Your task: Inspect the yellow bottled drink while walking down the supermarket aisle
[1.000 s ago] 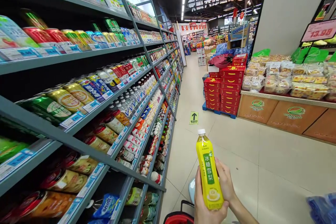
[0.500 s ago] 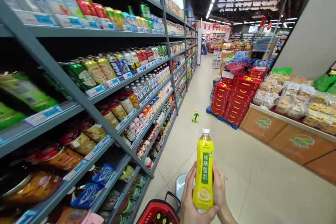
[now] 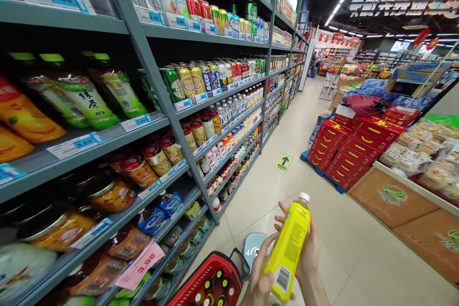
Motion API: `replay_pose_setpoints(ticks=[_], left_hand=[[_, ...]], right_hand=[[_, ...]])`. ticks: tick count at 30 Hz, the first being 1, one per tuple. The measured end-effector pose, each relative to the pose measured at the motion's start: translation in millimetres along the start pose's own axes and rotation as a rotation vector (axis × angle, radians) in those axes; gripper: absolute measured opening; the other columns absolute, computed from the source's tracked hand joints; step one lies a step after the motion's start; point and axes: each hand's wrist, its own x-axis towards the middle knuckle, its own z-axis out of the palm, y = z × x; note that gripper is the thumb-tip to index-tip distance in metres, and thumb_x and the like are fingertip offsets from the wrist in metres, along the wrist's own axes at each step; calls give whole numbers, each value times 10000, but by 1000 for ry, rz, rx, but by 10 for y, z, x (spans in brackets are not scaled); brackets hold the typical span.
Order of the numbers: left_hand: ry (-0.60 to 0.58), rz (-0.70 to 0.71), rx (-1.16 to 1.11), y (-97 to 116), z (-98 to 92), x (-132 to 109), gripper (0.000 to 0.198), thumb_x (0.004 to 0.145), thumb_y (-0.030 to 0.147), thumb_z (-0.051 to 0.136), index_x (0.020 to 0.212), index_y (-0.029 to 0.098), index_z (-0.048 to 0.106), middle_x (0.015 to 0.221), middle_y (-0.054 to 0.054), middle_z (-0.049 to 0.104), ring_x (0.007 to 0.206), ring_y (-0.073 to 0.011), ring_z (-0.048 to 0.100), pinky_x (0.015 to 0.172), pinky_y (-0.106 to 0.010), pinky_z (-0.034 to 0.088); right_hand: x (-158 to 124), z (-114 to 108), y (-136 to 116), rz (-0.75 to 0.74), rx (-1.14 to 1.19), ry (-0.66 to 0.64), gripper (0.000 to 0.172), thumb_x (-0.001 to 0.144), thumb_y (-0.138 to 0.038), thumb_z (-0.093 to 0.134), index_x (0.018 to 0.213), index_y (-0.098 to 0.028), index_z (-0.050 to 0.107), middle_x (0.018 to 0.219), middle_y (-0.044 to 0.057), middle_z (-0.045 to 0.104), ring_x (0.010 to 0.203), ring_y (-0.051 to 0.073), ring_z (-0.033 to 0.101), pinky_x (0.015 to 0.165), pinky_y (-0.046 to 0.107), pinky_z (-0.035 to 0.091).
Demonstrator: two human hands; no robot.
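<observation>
A yellow drink bottle with a white cap is tilted in front of me, its barcode side facing up. My left hand grips its lower part from the left, the thumb near the barcode. Along the bottle's right side, my right hand holds it from behind, and fingertips stick out past its left edge. Below and to the left stands a red shopping basket with several dark bottles with round caps in it. Beside the basket is a light blue-grey stool-like object, partly covered by its handle.
Grey shelves of bottled drinks, cans and jars run along my left. A floor sticker with an arrow lies in the aisle. To the right stand stacked red boxes on a blue pallet, then a display stand with packaged food.
The bottle has turned from its front label to its barcode side and now leans to the right. My view has swung left, showing more of the shelves and basket.
</observation>
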Motion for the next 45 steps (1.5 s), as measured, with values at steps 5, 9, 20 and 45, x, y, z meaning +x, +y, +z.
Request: replay_pose_setpoints(ticks=[5,9,20,45], left_hand=[[-137,-156,-291,-212,-108,-148,892,660,691,682,1382,173,618,1158,-184,741,897,-359,745,688,-435,593],[-264,-380,-480,-313,-290,-218,791,647,656,596,1162,69,721,850,-158,763,600,-265,703,496,-282,465],[-297,-477,-824,-624,-562,-350,590,873,690,545,834,140,757,725,-40,731,324,-108,496,363,-245,246],[-54,-482,-604,-292,-469,-220,598,961,666,480,1048,124,715,764,-97,740,377,-154,593,373,-231,341]], right_hand=[[26,-241,165,42,193,-25,604,766,-754,708,1204,-339,728,1116,50,758,704,169,646,652,332,582],[-11,-325,306,43,249,-55,626,668,-771,783,1103,-325,729,966,9,701,678,146,578,651,304,555],[-126,-276,448,46,-28,-16,324,808,-511,708,966,-228,689,835,18,701,702,181,638,691,324,538],[61,-227,389,41,28,65,335,839,-508,650,986,-211,700,889,40,744,708,193,686,673,345,599]])
